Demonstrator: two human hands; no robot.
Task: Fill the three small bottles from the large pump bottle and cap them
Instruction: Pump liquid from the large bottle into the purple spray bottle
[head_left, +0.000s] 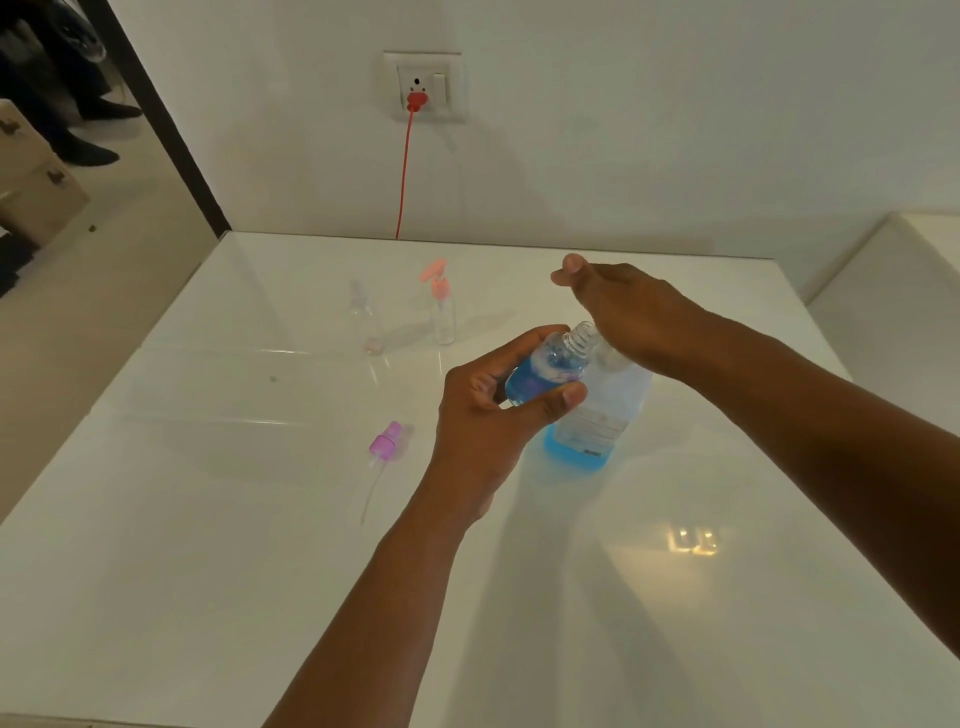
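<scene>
Gripping small bottle (545, 371) in left hand (488, 410), right hand (628, 312) over pump bottle (597, 415)

small bottles: 3 — one part-filled with blue liquid (540, 376), one clear with a pink pump top (443, 312), one clear with a clear top (363, 319) | large bottle (597, 415): 1 | loose purple spray cap (387, 441): 1 | hands: 2 — left (493, 415), right (628, 317) | table (208, 571): 1 | wall sockets (423, 85): 1 | red cords (404, 171): 1

table (218, 519): glossy white, smooth | small bottle (545, 371): clear plastic | pump cap (385, 442): purple plastic
</scene>
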